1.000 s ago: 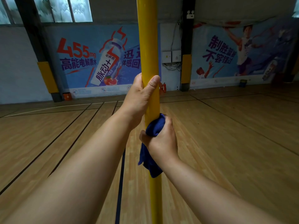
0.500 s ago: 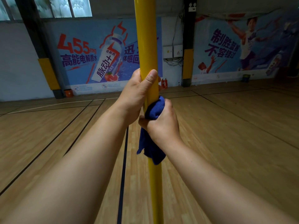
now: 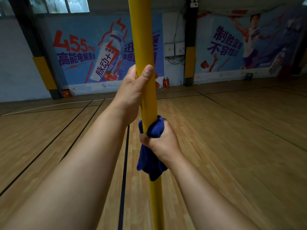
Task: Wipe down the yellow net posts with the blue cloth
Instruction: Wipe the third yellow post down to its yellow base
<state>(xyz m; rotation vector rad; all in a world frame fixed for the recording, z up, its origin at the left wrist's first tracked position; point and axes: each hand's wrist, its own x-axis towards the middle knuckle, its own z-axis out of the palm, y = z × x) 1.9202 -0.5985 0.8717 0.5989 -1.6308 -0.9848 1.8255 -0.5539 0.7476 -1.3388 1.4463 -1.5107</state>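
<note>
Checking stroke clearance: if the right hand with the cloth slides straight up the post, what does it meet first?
The left hand, gripped around the yellow post above. A short bare stretch of post separates it from the right hand and its blue cloth; nothing else blocks.

Left hand (image 3: 132, 92) grips yellow post (image 3: 144, 39); right hand (image 3: 163, 141) below, seemingly pressing blue cloth (image 3: 149, 163) around it.

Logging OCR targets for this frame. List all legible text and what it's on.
"455mg" – left wall banner
"高能电解质水" – same banner
"脉动+" – bottle printed on it
"制胜篮板 不容错过" – right wall banner; last characters soft
Text beside the yellow post: partly hidden
Fine print on banner bottoms, electrical box stickers: too small
Post, blue cloth: none
</note>
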